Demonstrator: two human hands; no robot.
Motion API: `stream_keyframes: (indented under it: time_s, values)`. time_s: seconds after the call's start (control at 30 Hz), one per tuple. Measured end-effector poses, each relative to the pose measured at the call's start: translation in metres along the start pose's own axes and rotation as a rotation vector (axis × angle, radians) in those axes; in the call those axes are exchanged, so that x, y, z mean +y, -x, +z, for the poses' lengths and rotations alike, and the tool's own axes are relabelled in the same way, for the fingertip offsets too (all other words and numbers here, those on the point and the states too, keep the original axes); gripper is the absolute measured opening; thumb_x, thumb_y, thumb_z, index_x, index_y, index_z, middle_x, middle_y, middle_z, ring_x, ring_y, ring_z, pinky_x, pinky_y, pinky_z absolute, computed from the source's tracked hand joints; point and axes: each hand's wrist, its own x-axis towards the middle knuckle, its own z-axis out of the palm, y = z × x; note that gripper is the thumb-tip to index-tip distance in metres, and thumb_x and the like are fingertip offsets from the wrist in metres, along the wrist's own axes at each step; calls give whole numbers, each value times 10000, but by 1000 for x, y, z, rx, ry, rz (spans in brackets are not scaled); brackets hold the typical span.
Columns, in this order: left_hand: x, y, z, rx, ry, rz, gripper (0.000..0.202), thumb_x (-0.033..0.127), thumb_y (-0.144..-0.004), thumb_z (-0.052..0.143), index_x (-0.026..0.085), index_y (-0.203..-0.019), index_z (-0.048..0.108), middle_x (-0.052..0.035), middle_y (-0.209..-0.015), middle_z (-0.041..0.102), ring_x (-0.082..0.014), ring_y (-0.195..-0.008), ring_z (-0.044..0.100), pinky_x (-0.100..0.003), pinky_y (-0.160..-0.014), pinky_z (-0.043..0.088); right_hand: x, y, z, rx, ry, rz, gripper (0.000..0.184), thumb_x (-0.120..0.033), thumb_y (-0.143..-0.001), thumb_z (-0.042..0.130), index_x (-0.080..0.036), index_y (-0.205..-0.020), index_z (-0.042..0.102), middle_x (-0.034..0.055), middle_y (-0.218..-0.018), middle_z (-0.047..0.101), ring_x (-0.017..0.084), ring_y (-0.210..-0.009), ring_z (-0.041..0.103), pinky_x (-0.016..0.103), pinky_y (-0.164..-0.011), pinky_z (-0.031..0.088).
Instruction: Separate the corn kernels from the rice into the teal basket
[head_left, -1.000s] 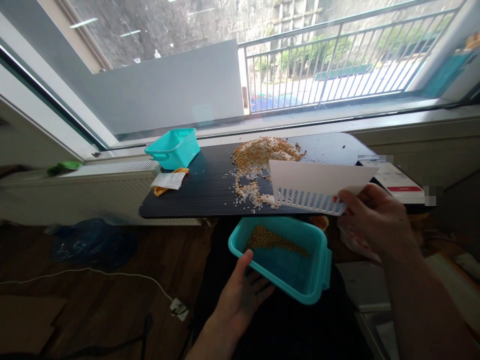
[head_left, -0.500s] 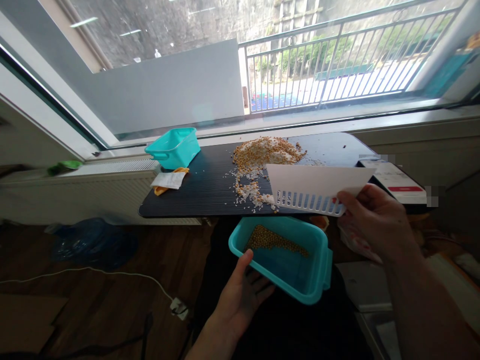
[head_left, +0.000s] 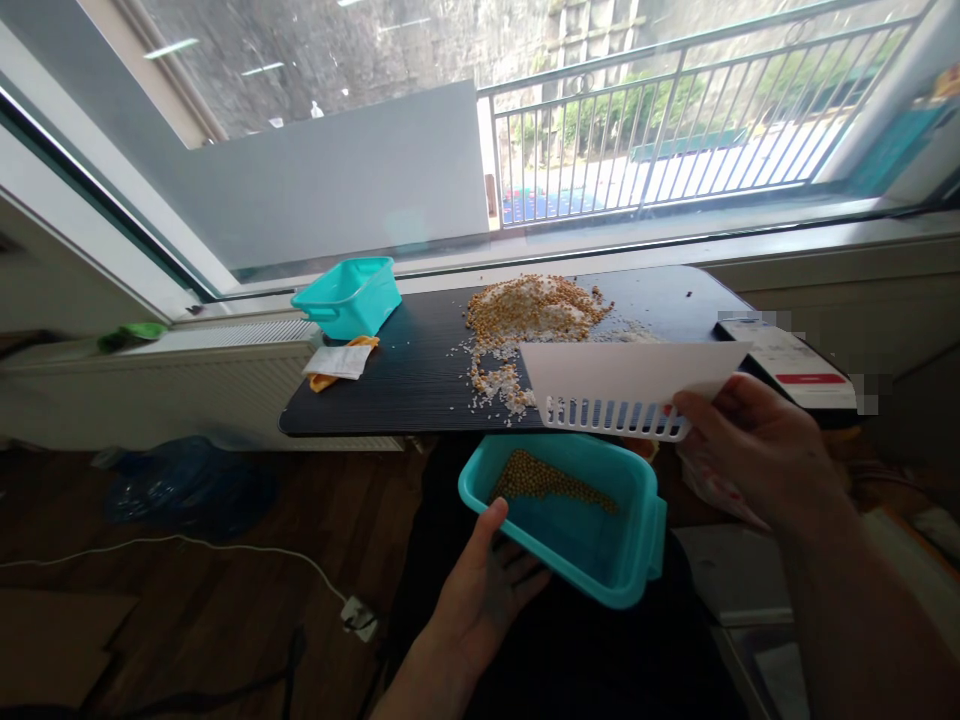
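Note:
My right hand [head_left: 750,450] grips the right end of a white slotted scraper [head_left: 622,385] standing on edge at the near rim of the black table [head_left: 405,370]. Its slotted edge reaches the table's front edge. Behind it lies a pile of yellow beans mixed with white grains [head_left: 529,315]. My left hand [head_left: 480,585] holds a teal tub [head_left: 600,560] from beneath, thumb on its near rim, just below the table's edge. A streak of yellow beans [head_left: 551,482] lies inside the tub.
A second teal tub [head_left: 349,295] stands at the table's far left, with a white packet on an orange item [head_left: 339,362] beside it. A white and red box [head_left: 787,360] sits at the right. A white cable [head_left: 187,545] crosses the wooden floor. A radiator runs along the left under the window.
The scraper has slid a little toward me and to the left, reaching the table's front edge. The tub and my left hand have hardly moved.

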Motion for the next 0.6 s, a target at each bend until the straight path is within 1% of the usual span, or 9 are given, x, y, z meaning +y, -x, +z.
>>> stream_keyframes:
  time_s: [0.07, 0.17, 0.3, 0.37, 0.47, 0.6]
  values:
    - [0, 0, 1, 11, 7, -4, 620, 528, -829, 575, 149, -1313, 489, -166, -1281, 610, -291, -1099, 628, -420, -979, 467, 1, 0, 0, -1, -50, 59, 170, -321, -679, 737, -220, -785, 652, 35, -721, 708, 186, -607, 652, 270, -478, 516]
    - [1, -2, 1, 23, 12, -7, 611, 527, -833, 568, 152, -1309, 492, -164, -1271, 615, -289, -1090, 632, -414, -967, 472, 5, 2, 4, 55, -61, 105, 214, -322, -676, 745, -219, -840, 653, 19, -738, 712, 154, -570, 628, 245, -457, 491]
    - [0, -2, 0, 28, 11, -14, 599, 527, -839, 560, 148, -1299, 504, -162, -1262, 618, -277, -1058, 644, -404, -953, 476, 12, 10, 12, -14, -95, 115, 235, -354, -653, 749, -209, -803, 642, -17, -638, 679, 95, -434, 513, 211, -378, 404]
    - [0, -1, 0, 31, 17, -14, 589, 522, -842, 559, 155, -1299, 505, -154, -1258, 622, -270, -1044, 650, -401, -950, 476, 16, 12, 15, -35, -115, 111, 235, -369, -655, 739, -207, -790, 635, -24, -624, 671, 78, -398, 468, 207, -360, 379]
    - [0, 0, 0, 23, 24, -8, 581, 517, -845, 559, 167, -1306, 501, -148, -1258, 626, -269, -1049, 649, -399, -946, 476, 23, 12, 18, -34, -102, 120, 223, -366, -667, 731, -211, -791, 631, -22, -644, 677, 72, -388, 456, 208, -357, 379]
    - [0, -1, 0, 32, 22, -13, 599, 529, -834, 571, 153, -1296, 510, -158, -1252, 626, -271, -1041, 649, -388, -922, 490, 28, 6, 19, 15, -93, 119, 196, -347, -667, 732, -226, -770, 617, -25, -650, 674, 80, -394, 478, 210, -356, 401]
